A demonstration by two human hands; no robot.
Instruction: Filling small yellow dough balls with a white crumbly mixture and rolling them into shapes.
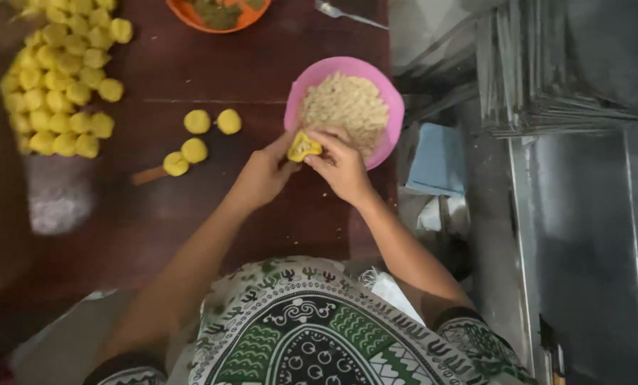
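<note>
Both hands pinch one yellow dough piece (303,147) at the pink bowl's (299,89) near rim: left hand (262,177) and right hand (342,167) fingers pressed on it. Its long axis runs roughly left-right, tip toward the left. Four loose dough balls (197,122) lie left of it on the table (212,214).

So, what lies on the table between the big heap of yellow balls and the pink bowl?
In the head view, four loose yellow balls lie on the dark table between the heap and the pink bowl; one sits on a wooden stick.
</note>
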